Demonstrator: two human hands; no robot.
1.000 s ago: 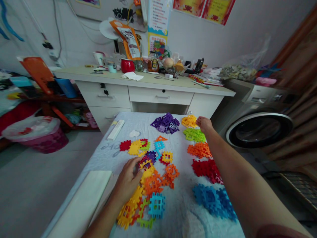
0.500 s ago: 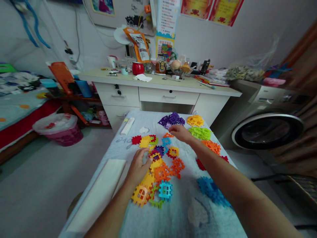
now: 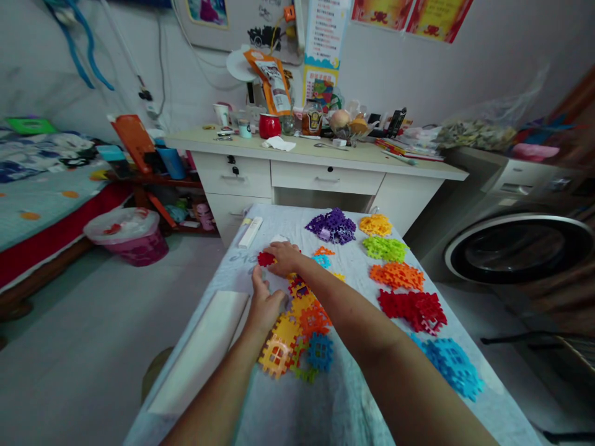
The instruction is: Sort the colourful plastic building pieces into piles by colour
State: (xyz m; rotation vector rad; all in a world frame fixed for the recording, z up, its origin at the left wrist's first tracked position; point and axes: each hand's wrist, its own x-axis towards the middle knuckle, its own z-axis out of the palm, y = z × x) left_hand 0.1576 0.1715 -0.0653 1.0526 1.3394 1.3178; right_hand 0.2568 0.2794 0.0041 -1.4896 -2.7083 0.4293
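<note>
My right hand (image 3: 284, 257) reaches across to the loose cluster of plastic building pieces, its fingers spread over a red piece (image 3: 265, 259) at the far end. Whether it grips any piece there is hard to see. Nearer me, my left hand (image 3: 264, 305) is open beside the cluster, thumb and forefinger apart, with nothing in it. Close to it lie yellow pieces (image 3: 284, 328), an orange piece (image 3: 315, 319), a yellow-orange window piece (image 3: 276, 355) and a blue window piece (image 3: 320, 351). My right forearm hides part of the cluster.
Sorted piles line the table's right side: purple (image 3: 332, 227), yellow (image 3: 375, 225), green (image 3: 385, 249), orange (image 3: 397, 275), red (image 3: 413, 310) and blue (image 3: 453, 365). A long white box (image 3: 202, 353) lies along the left edge. Behind stand a cluttered desk (image 3: 325, 179) and a washing machine (image 3: 506, 217).
My right hand has moved left and towards me, from beside the purple pile to the red piece. A pale purple piece now shows on that pile. The camera view has shifted slightly left.
</note>
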